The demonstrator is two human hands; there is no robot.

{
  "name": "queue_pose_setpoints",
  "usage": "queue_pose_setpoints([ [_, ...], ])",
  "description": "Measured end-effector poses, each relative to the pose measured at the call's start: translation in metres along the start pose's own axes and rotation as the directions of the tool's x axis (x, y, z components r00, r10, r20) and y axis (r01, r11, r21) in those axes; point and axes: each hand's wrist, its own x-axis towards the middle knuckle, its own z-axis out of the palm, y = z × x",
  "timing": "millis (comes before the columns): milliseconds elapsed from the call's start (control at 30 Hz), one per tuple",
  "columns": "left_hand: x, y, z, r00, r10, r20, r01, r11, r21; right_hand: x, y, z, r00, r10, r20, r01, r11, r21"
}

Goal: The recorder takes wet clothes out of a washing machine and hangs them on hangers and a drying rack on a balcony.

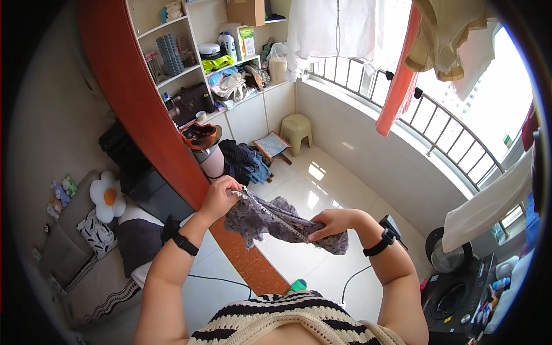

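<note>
A grey patterned garment (276, 217) with a pale beaded or lace trim is stretched between my two hands, above the tiled floor. My left hand (222, 196) pinches its upper left end by the trimmed edge. Towards the other end, my right hand (334, 222) grips the cloth, thumb on top, and a bunched part hangs past the fingers. Folds hide much of the garment, so its exact kind is unclear. Each forearm wears a black strap with a device.
Shelves (233, 64) hold bags, bottles and cloth. Dark clothes (246, 161) lie by a folding stool (271, 145) and a plastic stool (296, 131). Laundry (332, 30) hangs before the railed window. A black washing machine (457, 297) stands right, a sofa (73, 258) left. Cables cross the floor.
</note>
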Motion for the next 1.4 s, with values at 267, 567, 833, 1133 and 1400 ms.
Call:
queue_pose_setpoints([
  [267, 0.078, 0.007, -0.034, 0.993, -0.067, -0.098, 0.106, 0.873, 0.477, 0.001, -0.010, -0.077, 0.941, -0.004, -0.339, 0.135, 0.922, 0.364],
  [567, 0.114, -0.087, 0.040, 0.717, -0.089, 0.691, 0.655, 0.426, -0.624, 0.066, -0.012, 0.031, 0.906, -0.321, -0.277, 0.382, 0.901, 0.205],
  [833, 0.166, -0.006, 0.041, 0.643, 0.299, 0.705, 0.766, -0.249, -0.593, 0.073, 0.032, -0.028, 0.550, 0.368, -0.750, 0.047, 0.883, 0.467],
  [1133, 0.230, -0.059, 0.051, 0.449, 0.341, 0.826, 0.886, -0.050, -0.461, 0.098, 0.063, -0.013, 0.592, 0.414, -0.691, 0.804, -0.241, 0.544],
  [1400, 0.231, -0.086, 0.099, 0.033, 0.321, 0.947, 0.509, 0.810, -0.292, 0.059, 0.071, -0.012, 0.459, 0.247, -0.854, 0.880, -0.262, 0.397],
])
